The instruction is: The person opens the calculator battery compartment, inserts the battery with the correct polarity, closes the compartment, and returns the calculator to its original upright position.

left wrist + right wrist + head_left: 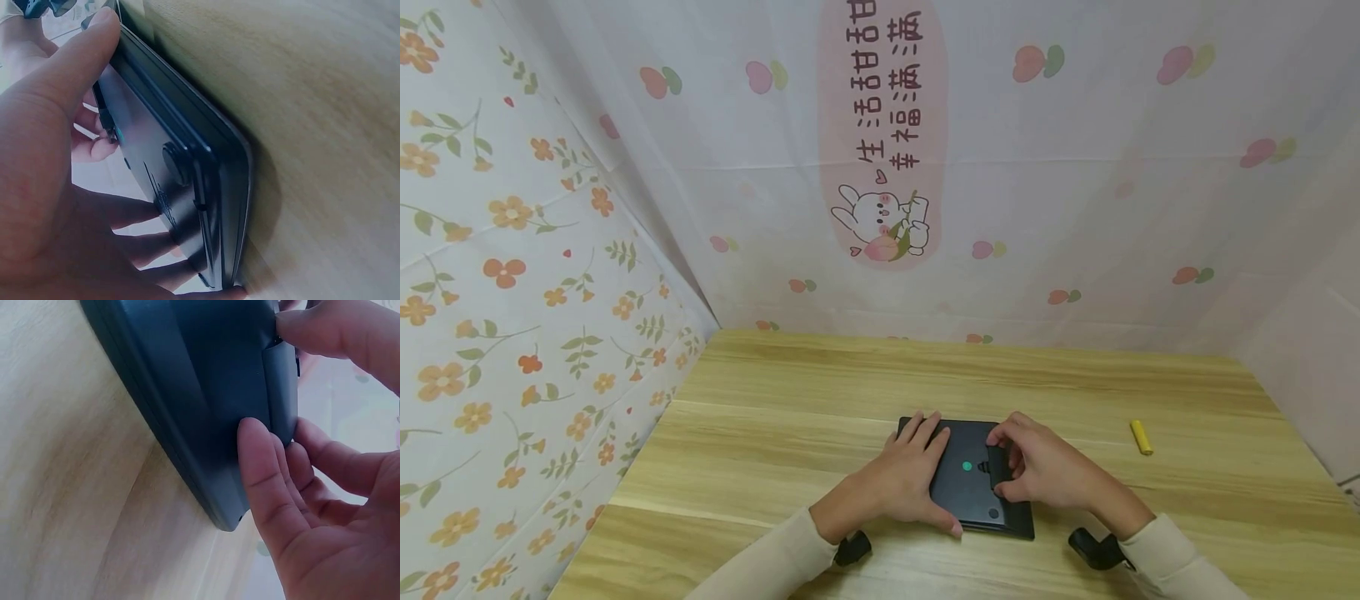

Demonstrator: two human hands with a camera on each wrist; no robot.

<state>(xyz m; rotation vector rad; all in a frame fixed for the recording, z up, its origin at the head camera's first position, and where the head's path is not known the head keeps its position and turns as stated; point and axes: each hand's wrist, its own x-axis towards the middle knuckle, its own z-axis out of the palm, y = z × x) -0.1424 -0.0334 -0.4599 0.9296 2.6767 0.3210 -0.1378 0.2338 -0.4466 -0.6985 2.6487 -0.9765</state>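
Note:
A flat black device (pixel 951 496), shaped like a desk calculator, lies back side up on the table, with a green round sticker and round feet on it. My left hand (pixel 906 475) rests spread over its left part, fingers straight across the back and thumb along the near edge. On the right part my right hand (pixel 1037 467) pinches the dark battery cover (pixel 997 468) between thumb and fingers. In the right wrist view the battery cover (pixel 281 394) stands at the compartment, its edge raised from the back. The compartment's inside is hidden.
A yellow battery (pixel 1141 437) lies on the wooden table (pixel 790 375) to the right of the device. Patterned cloth (pixel 985 200) hangs behind the table, and a floral cloth (pixel 512 333) hangs at the left. Black wrist mounts (pixel 1097 550) sit under the sleeves.

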